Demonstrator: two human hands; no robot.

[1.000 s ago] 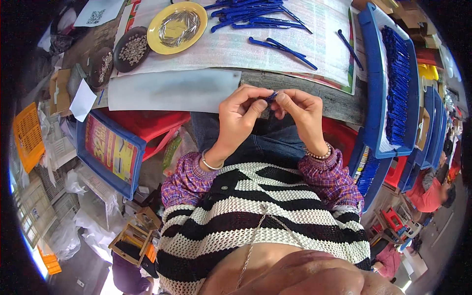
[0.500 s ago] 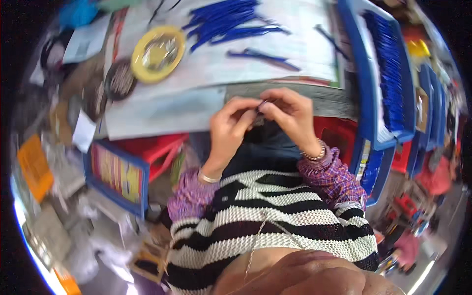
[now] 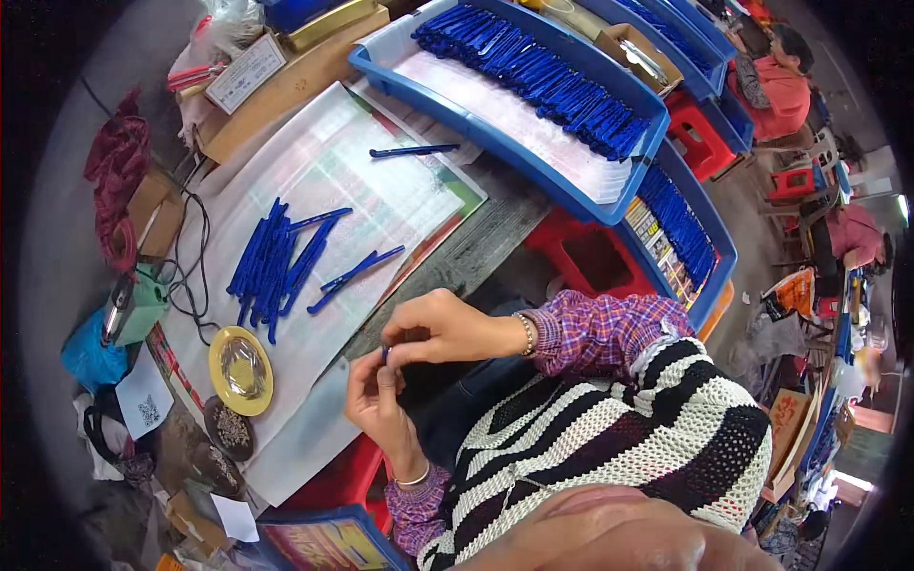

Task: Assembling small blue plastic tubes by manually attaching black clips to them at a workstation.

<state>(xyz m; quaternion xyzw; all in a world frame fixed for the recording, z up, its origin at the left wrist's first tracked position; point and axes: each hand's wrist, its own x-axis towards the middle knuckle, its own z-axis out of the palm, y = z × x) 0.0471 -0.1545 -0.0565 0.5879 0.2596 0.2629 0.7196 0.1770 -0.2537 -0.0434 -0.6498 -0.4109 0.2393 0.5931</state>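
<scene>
My left hand and my right hand meet fingertip to fingertip just off the table edge. Between their pinched fingers a small dark blue piece peeks out, mostly hidden by the fingers. On the white-covered table beyond lies a loose pile of slim blue sticks, pen-like in shape. A couple of similar sticks lie crossed nearer my hands, and a single stick lies farther off. To the left of my hands stands a round yellow dish with something clear and shiny inside.
A blue tray with rows of blue sticks stands on the table's far right; another blue tray sits lower beside it. Dark bowls of small pieces are left. Red stools stand under the table. Other people sit at far right.
The view has swung round, so the table and trays appear turned anticlockwise. My hands now show lower and farther left in the picture, still pinched together.
</scene>
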